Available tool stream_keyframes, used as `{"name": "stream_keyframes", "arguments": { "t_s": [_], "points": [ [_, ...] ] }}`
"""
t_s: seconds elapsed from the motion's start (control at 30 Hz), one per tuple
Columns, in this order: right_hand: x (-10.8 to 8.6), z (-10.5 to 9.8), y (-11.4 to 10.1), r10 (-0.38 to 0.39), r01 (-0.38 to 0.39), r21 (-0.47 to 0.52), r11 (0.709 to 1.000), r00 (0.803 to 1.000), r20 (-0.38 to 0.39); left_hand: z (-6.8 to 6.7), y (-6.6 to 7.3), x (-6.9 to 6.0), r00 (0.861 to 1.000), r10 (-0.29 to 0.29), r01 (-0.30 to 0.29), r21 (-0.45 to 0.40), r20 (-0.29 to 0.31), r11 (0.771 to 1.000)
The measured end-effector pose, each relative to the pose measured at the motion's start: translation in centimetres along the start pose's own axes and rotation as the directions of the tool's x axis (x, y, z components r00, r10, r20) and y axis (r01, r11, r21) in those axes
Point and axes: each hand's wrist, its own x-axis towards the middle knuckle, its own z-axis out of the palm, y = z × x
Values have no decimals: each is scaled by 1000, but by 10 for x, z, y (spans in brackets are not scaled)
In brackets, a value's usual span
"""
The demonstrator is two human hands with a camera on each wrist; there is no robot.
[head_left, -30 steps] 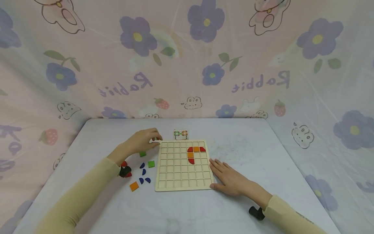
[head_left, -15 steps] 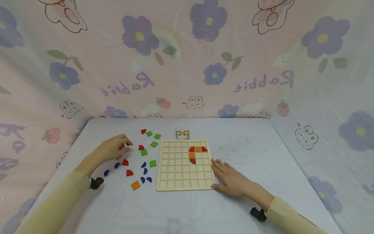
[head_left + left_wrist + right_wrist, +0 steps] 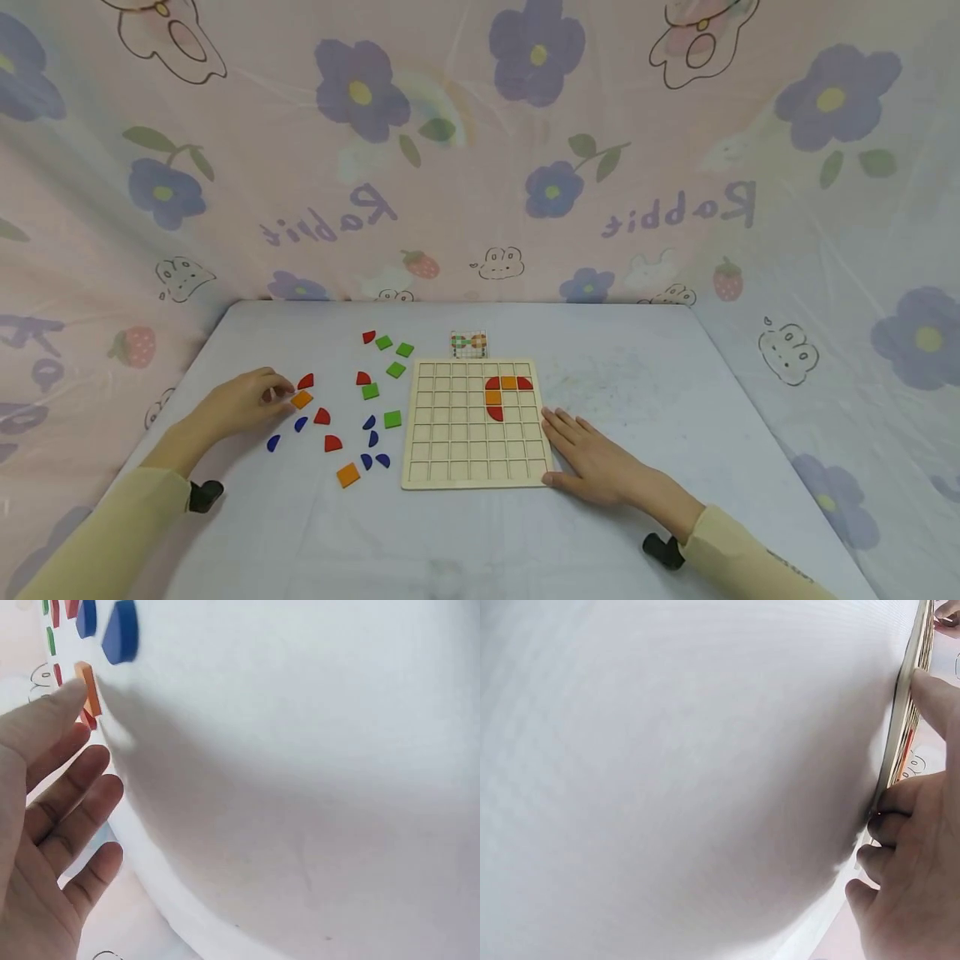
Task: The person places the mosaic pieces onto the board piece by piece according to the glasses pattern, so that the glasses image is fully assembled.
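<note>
My left hand [image 3: 246,402] is at the left of the table, its thumb and fingertips beside an orange square tile [image 3: 302,400]. In the left wrist view the thumb overlaps that tile [image 3: 88,688], and the other fingers are loosely bent; whether the thumb touches it is hard to tell. A red quarter-circle piece [image 3: 306,381] lies just behind the tile. My right hand [image 3: 592,457] rests against the right edge of the wooden grid board [image 3: 450,450], fingers extended. Three red pieces and two orange squares sit in the board's upper right cells.
Between the left hand and the board lie several green squares [image 3: 392,419], blue pieces [image 3: 373,438] and red pieces [image 3: 333,443]. Another orange square [image 3: 348,475] lies nearer the front. A small pattern card [image 3: 468,343] is behind the board.
My left hand has moved from the board's upper left corner leftward and slightly nearer, to the orange tile, uncovering several pieces. The right hand stays at the board's edge.
</note>
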Motion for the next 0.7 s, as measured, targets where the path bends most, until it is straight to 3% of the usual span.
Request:
{"name": "stream_keyframes", "arguments": {
  "t_s": [0.7],
  "points": [
    [0,-3,-3,8,-8,9,1000,1000,13,2,5,7,1000,-11,11,1,23,1000]
  ]
}}
